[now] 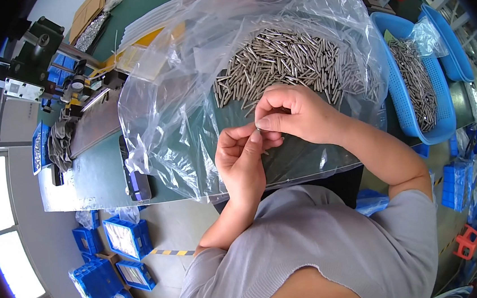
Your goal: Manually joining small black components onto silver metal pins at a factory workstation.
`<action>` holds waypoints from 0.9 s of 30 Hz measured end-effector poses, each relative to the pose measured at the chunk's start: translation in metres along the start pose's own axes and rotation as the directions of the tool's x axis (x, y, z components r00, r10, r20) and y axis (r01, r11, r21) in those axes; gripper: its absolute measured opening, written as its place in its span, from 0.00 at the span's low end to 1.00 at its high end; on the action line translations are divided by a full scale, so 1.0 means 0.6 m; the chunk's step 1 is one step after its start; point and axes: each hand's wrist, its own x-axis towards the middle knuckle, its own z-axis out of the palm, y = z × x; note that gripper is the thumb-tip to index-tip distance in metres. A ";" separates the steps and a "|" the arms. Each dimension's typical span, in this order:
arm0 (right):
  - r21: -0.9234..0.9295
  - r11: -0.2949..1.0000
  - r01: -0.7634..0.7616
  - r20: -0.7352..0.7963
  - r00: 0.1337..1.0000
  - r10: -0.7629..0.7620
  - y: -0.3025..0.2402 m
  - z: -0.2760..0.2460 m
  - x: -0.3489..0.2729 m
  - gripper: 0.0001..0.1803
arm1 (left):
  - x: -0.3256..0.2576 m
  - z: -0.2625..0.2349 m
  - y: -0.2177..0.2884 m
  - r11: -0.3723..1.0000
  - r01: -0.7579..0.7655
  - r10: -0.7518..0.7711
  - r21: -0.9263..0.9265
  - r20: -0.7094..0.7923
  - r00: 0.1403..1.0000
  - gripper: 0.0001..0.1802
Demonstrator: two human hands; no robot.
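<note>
Both hands meet in front of me over a clear plastic sheet (pixel 186 136). My left hand (pixel 243 154) pinches a small metal pin (pixel 258 130) between thumb and forefinger; only a bit of it shows. Thumb and forefinger of my right hand (pixel 298 112) close at the upper end of the same pin. Just beyond my fingers lies a broad heap of short grey metal pins (pixel 282 60), spread on the plastic. The right palm hides part of the heap's near edge.
A blue basket (pixel 445 114) of similar pins stands at the right, beside another blue basket (pixel 458 61). At the left are a dark green machine (pixel 42 44) and a dark cloth (pixel 62 143). A black-and-purple device (pixel 137 183) lies near the bench's front edge. Blue crates (pixel 97 280) stand on the floor.
</note>
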 end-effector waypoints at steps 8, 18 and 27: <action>0.632 0.763 -0.139 -0.068 0.970 0.234 -0.001 -0.024 0.012 0.07 | -0.006 0.005 -0.008 0.949 -0.315 0.315 -0.002 -0.005 0.949 0.06; -0.746 0.636 0.195 0.096 0.978 -0.187 0.009 0.034 -0.026 0.06 | -0.003 0.014 -0.014 0.898 -0.439 0.439 0.011 -0.063 0.896 0.07; -0.911 0.335 0.240 0.166 0.958 -0.233 -0.009 0.007 -0.042 0.09 | -0.015 0.011 -0.005 0.940 -0.336 0.340 0.058 -0.142 0.929 0.06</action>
